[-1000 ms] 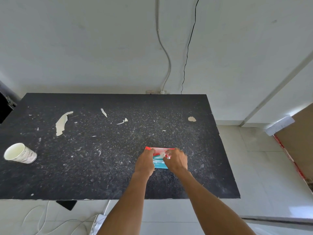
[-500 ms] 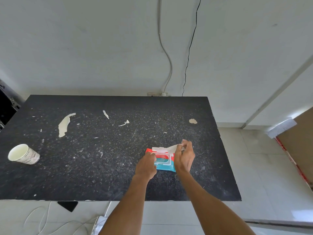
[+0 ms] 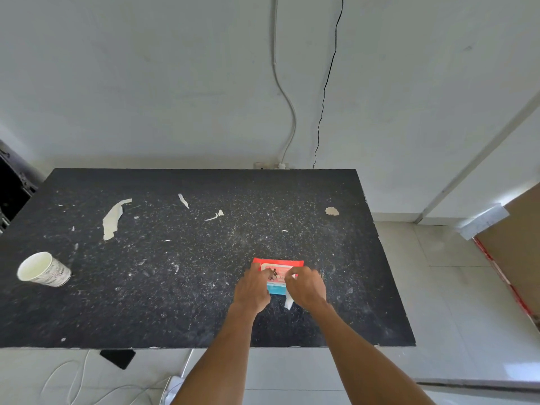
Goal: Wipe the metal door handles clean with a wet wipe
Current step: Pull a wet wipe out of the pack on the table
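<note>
White and damp-looking, the wet wipe (image 3: 288,302) hangs as a small tail from under the right hand (image 3: 306,287), which is curled around it at about five o'clock from the table's middle. Just beside it, at its eleven o'clock, the red-and-blue wipe pack (image 3: 277,266) lies flat on the black speckled table (image 3: 175,287); the right fingertips also reach onto the pack's top, seemingly pressing its flap shut. The left hand (image 3: 253,287) rests on the pack's nine o'clock edge with fingers bent down onto it, steadying rather than lifting it, as far as I can tell. No metal door handle shows in this view, so the wiping itself has not begun. Risks from here: the loose tail could drag across the gritty, flake-strewn tabletop and pick up dirt that would then smear onto the handles, and a flap left half closed would let the remaining wipes dry out. Far off at nine o'clock a paper cup (image 3: 43,268) lies tipped on its side, well apart.
</note>
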The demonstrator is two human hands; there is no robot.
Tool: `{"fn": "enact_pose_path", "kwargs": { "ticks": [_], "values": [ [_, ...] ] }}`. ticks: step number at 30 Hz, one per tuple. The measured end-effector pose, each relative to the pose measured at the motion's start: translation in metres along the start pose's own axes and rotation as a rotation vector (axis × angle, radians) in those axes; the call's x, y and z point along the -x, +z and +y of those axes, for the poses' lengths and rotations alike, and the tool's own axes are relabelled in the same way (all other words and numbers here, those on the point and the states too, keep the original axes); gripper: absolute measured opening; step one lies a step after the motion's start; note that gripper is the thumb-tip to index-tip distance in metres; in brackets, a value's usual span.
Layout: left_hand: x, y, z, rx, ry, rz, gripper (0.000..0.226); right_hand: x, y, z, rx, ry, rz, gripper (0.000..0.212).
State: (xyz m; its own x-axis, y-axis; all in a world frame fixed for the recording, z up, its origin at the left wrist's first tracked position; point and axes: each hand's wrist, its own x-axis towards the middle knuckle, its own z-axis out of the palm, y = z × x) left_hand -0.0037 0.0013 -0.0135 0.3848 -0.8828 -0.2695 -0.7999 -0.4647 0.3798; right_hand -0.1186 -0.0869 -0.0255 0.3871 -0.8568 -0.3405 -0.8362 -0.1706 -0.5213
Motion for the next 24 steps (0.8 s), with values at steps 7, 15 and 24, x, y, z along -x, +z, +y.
{"fn": "enact_pose_path", "kwargs": {
  "ticks": [7,15,24],
  "values": [
    [0.003,0.007,0.003,-0.034,-0.022,-0.004,0.055,0.008,0.003,0.003,0.203,-0.076,-0.008,0.035],
    [0.014,-0.003,0.007,-0.094,-0.031,-0.071,0.058,0.021,-0.001,-0.004,0.244,-0.100,-0.031,0.038],
    [0.033,-0.067,0.009,-0.061,-0.058,-0.017,0.054,0.044,-0.042,-0.029,0.180,-0.057,-0.004,0.035]
  ]
}}
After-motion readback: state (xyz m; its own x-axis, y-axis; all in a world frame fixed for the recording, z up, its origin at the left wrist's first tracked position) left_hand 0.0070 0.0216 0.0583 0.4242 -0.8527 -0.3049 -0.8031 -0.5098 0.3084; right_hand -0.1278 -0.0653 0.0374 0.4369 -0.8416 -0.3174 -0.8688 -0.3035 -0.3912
